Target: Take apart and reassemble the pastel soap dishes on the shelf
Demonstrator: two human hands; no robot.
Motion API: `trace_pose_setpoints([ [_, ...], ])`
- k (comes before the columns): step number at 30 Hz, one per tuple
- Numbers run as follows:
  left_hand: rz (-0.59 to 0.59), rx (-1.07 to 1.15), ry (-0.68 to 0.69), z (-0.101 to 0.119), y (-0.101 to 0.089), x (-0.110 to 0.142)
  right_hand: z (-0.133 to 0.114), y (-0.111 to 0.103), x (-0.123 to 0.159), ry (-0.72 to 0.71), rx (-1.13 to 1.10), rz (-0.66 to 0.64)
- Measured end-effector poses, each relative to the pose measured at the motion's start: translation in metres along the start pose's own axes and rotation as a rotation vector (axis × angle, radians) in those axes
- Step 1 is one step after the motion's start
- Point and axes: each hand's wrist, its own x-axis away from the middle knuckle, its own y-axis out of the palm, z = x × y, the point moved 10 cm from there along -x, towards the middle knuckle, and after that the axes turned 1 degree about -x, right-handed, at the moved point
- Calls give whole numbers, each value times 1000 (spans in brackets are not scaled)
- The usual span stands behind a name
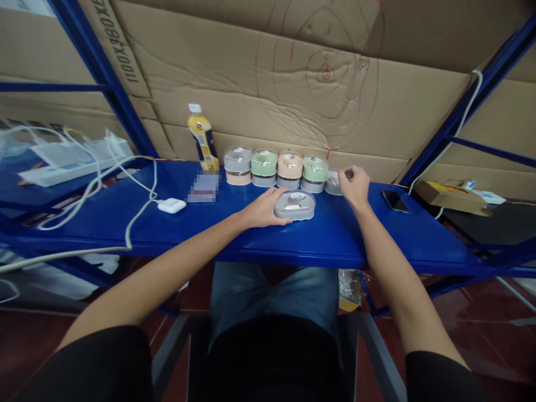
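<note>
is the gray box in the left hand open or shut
The gray box in the left hand looks shut: lid level, no gap showing.

Row of boxes (285, 166) walls off far middle, bottle (203, 139) standing by its left end. White cable (128, 237) trails across left side. Passage open over bare tabletop (330, 231) between grey box (294, 206) and right hand (355, 187).

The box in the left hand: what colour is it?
The box is grey; the head view shows it best.
</note>
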Motion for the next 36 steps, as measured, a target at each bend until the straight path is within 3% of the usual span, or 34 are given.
trace_pose_setpoints([
  [2, 14, -37, -34, -1, -2, 1, 25, 1, -3, 111, 132, -10],
  [4, 5, -67, -63, -1, -2, 2, 37, 16, -1, 153, 218, -106],
  [7, -68, -131, -87, 4, 1, 4, 38, 41, 5, 152, 288, -225],
  [10, -153, -233, -80, 20, 2, 7, 36, 52, 8, 164, 357, -273],
  [13, -228, -337, -72, 48, 8, 7, 39, 46, 6, 208, 417, -295],
  [17, -322, -530, -116, 94, 30, -5, 54, 15, 3, 380, 503, -256],
  [21, -299, -649, -105, 138, 60, -36, 67, -16, 6, 489, 546, -210],
  [24, -263, -636, -124, 150, 82, -70, 74, -30, 5, 498, 513, -189],
  [30, -255, -493, -237, 135, 115, -140, 100, -50, 5, 649, 503, -141],
  [36, -222, -433, -292, 118, 125, -188, 112, -63, 10, 719, 449, -115],
])
